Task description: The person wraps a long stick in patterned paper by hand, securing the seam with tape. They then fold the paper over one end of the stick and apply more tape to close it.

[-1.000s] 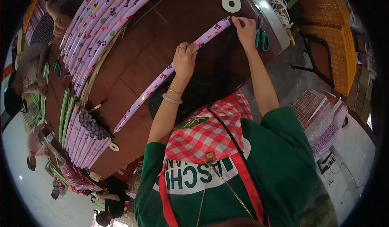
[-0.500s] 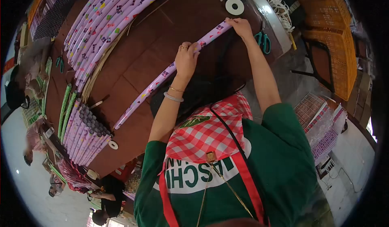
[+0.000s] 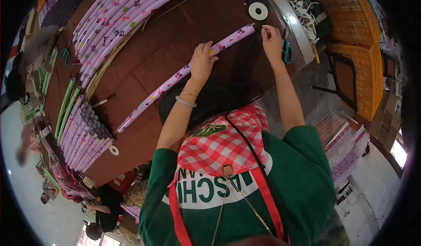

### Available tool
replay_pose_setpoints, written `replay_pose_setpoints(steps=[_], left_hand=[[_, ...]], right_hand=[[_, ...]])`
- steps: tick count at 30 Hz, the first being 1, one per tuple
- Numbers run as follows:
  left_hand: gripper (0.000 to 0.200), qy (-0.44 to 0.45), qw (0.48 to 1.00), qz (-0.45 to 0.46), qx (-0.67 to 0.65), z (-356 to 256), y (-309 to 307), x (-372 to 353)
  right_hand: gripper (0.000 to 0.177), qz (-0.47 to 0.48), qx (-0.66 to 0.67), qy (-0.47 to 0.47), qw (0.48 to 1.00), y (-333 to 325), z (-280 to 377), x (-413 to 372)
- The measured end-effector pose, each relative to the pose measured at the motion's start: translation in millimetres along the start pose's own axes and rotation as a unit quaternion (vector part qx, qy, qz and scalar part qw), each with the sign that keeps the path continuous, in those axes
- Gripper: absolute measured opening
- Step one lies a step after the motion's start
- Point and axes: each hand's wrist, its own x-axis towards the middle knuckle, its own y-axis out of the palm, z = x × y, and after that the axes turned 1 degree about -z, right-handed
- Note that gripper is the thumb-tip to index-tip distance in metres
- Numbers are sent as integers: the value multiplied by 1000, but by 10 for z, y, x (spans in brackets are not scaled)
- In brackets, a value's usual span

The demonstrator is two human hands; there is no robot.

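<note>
A long lilac patterned roll (image 3: 177, 75) lies slantwise over the brown table (image 3: 149, 48). My left hand (image 3: 201, 63) rests on the roll around its middle, fingers bent over it. Just off the roll's upper right end is my right hand (image 3: 272, 39), with its fingers partly bent; whether its fingertips pinch anything is too small to tell. A white tape roll (image 3: 258, 11) sits above that end. Teal-handled scissors (image 3: 287, 52) lie right beside my right hand, partly hidden by it.
Many lilac rolls (image 3: 118, 22) lie at the upper left. A stacked bundle of rolls (image 3: 85, 136) and green rolls (image 3: 66, 110) stand lower left, near a small tape roll (image 3: 114, 150). An orange woven chair (image 3: 357, 61) is at right. Another person (image 3: 107, 213) is at lower left.
My right hand has come off the roll's upper end and moved slightly right and down. My left hand stays on the roll. The whole view has shifted a little.
</note>
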Motion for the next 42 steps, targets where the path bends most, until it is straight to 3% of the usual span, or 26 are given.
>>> replay_pose_setpoints(steps=[5,7,11,13,15,19,24,27,32,35,38,42], left_hand=[[51,8,1000,2,10,66,-226,-126],[42,-27,999,-31,7,74,-436,-266],[32,-72,986,-141,56,246,-941,-839],[27,-153,967,-185,91,267,-1135,-1193],[24,-179,944,-226,161,353,-1249,-1599],[24,-332,896,-281,94,327,-1245,-2190],[23,-334,898,-268,99,354,-1266,-2483],[22,-299,915,-254,97,368,-1399,-2524],[23,-253,933,-249,62,415,-1565,-2547],[22,-252,934,-237,94,452,-1623,-2558],[22,-274,927,-242,79,497,-1623,-2589],[21,-249,936,-235,77,612,-1672,-2681]], right_hand=[[24,69,-5,-70,995,-12,187,-301],[28,53,-114,-203,971,4,237,-357],[30,76,-105,-243,961,64,287,-355],[31,88,-97,-257,957,115,287,-325],[32,104,-88,-275,952,163,306,-280],[28,127,-93,-330,931,230,351,-148],[21,166,-102,-447,873,362,294,-23],[16,125,-80,-484,862,399,274,-17],[15,75,-137,-481,863,425,219,-129],[29,74,-191,-335,920,396,243,-261],[43,48,-196,-274,940,397,314,-397],[47,72,-266,-249,929,642,340,-598]])
